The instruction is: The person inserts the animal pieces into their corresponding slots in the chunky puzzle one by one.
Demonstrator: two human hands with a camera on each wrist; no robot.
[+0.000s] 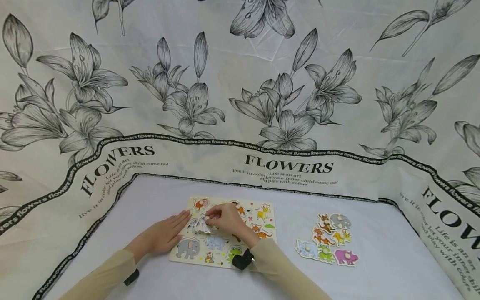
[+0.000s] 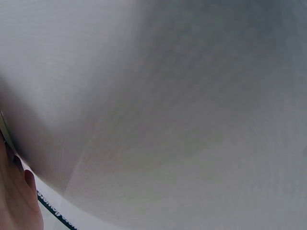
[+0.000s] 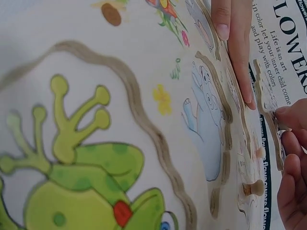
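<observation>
Over the left half of a cream wooden puzzle board (image 1: 195, 259), my right hand (image 1: 226, 218) pinches a zebra puzzle piece (image 1: 203, 225) by its small knob. In the right wrist view the piece (image 3: 268, 110) is tilted, its edge raised over the board, beside the thumb and fingertips. The zebra picture on the board shows just left of it. My left hand (image 1: 163, 233) rests with straight fingers on the board's left edge. Only part of that hand (image 2: 17, 196) appears at the lower left of the left wrist view.
Several loose animal pieces lie to the right of the board, among them a grey elephant (image 1: 340, 221), a green frog (image 1: 325, 253) and a purple hippo (image 1: 346, 257). A white tablecloth (image 1: 288, 283) covers the table. Flower-printed curtain (image 1: 285, 166) stands around its back and sides.
</observation>
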